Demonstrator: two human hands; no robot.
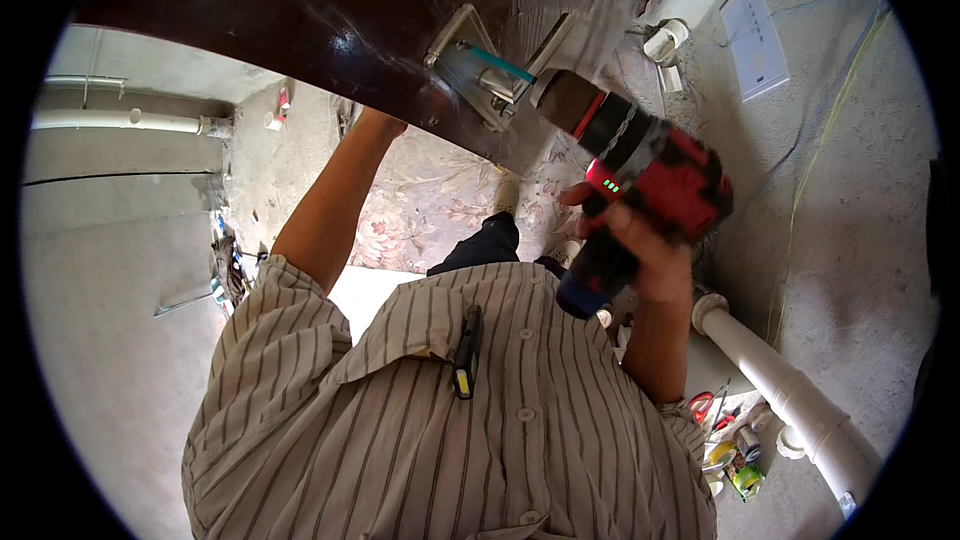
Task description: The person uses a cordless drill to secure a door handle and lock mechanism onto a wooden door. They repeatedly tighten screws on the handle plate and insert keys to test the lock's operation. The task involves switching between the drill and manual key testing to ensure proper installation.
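Note:
My right hand (645,245) is wrapped round the grip of a red and black cordless drill (680,175), which points up and left. A teal bit (500,62) runs from its chuck to a pale metal door handle fitting (470,90) on a dark brown door (300,20). The bit's tip overlaps the fitting's upper part; whether it touches cannot be made out. Against the door's lower edge is my left hand (388,123), its fingers hidden behind the panel. Green lights glow on the drill.
A white pipe (790,390) runs along the right wall, near tools and packets (735,450) on the floor. A white panel (752,38) is on that wall beside loose wires. Another pipe (120,120) crosses the left. Floral flooring (420,200) lies beneath the door.

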